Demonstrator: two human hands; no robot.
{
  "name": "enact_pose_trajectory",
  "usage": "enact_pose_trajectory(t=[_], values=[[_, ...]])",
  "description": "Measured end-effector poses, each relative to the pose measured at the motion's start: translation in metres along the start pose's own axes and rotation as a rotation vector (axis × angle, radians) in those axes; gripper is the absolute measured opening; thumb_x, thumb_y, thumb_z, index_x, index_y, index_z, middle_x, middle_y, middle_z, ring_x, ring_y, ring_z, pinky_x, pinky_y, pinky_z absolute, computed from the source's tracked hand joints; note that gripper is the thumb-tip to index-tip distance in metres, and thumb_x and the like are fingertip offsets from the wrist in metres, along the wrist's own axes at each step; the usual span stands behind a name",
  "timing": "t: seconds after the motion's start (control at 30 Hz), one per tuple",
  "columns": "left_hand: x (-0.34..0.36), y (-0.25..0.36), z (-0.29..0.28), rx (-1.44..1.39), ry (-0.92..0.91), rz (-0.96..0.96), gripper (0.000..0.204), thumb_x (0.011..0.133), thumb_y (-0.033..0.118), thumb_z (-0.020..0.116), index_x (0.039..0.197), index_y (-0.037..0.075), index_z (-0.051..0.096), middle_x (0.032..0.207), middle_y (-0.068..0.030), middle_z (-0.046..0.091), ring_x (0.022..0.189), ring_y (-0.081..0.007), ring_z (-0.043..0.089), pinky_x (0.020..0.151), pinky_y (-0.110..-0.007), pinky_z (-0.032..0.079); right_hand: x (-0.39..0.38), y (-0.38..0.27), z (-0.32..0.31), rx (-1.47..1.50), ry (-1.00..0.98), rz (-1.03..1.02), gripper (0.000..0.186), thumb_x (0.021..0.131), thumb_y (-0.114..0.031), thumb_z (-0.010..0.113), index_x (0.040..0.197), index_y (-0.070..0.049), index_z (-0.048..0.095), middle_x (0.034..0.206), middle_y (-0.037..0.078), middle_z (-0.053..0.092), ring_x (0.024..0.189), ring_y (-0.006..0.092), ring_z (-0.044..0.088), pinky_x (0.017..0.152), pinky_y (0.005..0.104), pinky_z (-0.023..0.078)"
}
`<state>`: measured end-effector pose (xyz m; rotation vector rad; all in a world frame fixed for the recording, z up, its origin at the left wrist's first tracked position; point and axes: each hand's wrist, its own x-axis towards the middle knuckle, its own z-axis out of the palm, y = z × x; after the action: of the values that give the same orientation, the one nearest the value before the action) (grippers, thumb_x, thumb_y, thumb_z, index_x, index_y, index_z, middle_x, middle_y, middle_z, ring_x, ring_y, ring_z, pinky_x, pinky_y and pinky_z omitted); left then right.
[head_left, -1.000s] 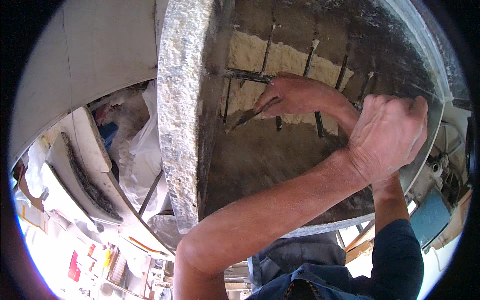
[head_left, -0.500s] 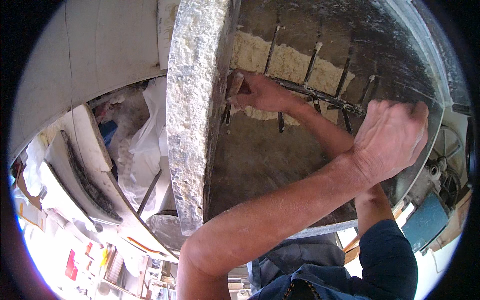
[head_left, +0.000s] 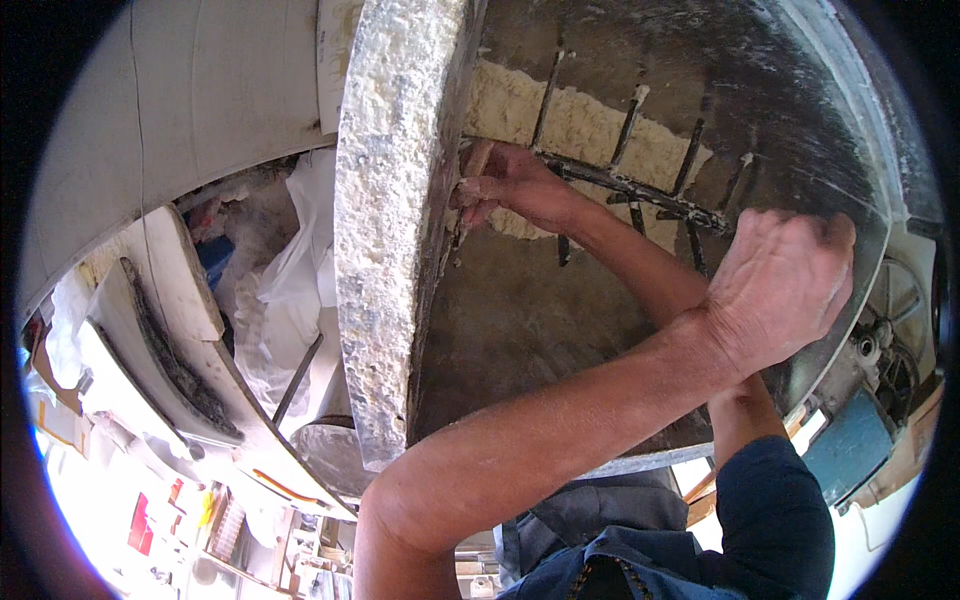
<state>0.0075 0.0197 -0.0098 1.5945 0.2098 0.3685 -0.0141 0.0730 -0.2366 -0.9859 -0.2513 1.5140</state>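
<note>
My forearms cross inside a large dark metal mixing tub [head_left: 560,330]. My right hand [head_left: 530,190] reaches to the inner side of the tub's left wall, its fingers closed around a small flat tan scraper-like piece [head_left: 480,157]. Beside that hand runs a dark mixing shaft [head_left: 630,186] with several thin prongs, coated with pale residue. Behind the shaft lies a band of pale, crumbly dough-like mass [head_left: 580,115]. My left hand [head_left: 783,285] crosses over to the right and is closed near the shaft's right end; whatever it grips is hidden by its back.
The tub's thick left edge [head_left: 385,220] is crusted with pale material. Left of it are white plastic sheeting [head_left: 300,240] and a curved panel [head_left: 170,350]. A wheel-and-gear mechanism [head_left: 885,345] and a blue box-like part [head_left: 850,445] stand at the right.
My right hand has turned and dropped slightly at the left wall, with the tan piece tilting in its fingers. My left hand stays nearly in place.
</note>
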Motion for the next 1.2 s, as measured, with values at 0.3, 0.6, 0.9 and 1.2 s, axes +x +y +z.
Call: enact_pose_trajectory(t=[0.3,0.6,0.9,1.2], values=[[0.002,-0.002,0.0,0.036,0.029,0.013,0.017,0.09,0.018,0.067,0.088,0.004,0.059,0.072,-0.0197,0.067,0.068,-0.046,0.068,0.066,-0.058,0.052,0.03,0.024,-0.03,-0.517,0.111,0.105,0.03,0.103,-0.023,0.073,0.109,0.005,0.065,0.098,0.016,0.074,0.084,0.0216,0.074,0.077,0.0375,0.062],[-0.001,0.001,-0.002,0.064,0.031,0.036,0.018,0.089,0.019,0.069,0.092,0.003,0.06,0.073,-0.0175,0.067,0.067,-0.0436,0.069,0.065,-0.056,0.052,0.043,0.017,-0.035,-0.821,0.205,-0.071,0.033,0.1,-0.021,0.078,0.114,0.006,0.065,0.099,0.014,0.075,0.088,0.0206,0.073,0.078,0.0383,0.062],[0.004,-0.004,-0.006,0.056,-0.001,-0.012,0.019,0.088,0.02,0.07,0.092,0.003,0.06,0.072,-0.0175,0.067,0.067,-0.0443,0.068,0.068,-0.055,0.053,0.059,0.021,-0.053,-0.692,0.235,0.094,0.034,0.099,-0.02,0.078,0.117,0.006,0.066,0.099,0.015,0.075,0.086,0.0222,0.074,0.081,0.0382,0.064],[0.002,-0.003,-0.007,0.091,0.015,0.014,0.021,0.088,0.022,0.07,0.091,0.004,0.06,0.071,-0.0168,0.067,0.068,-0.0428,0.069,0.067,-0.055,0.054,0.065,0.008,-0.083,-0.645,0.162,-0.02,0.031,0.093,-0.024,0.084,0.105,0.0,0.069,0.098,0.012,0.075,0.094,0.0198,0.074,0.081,0.039,0.06]])
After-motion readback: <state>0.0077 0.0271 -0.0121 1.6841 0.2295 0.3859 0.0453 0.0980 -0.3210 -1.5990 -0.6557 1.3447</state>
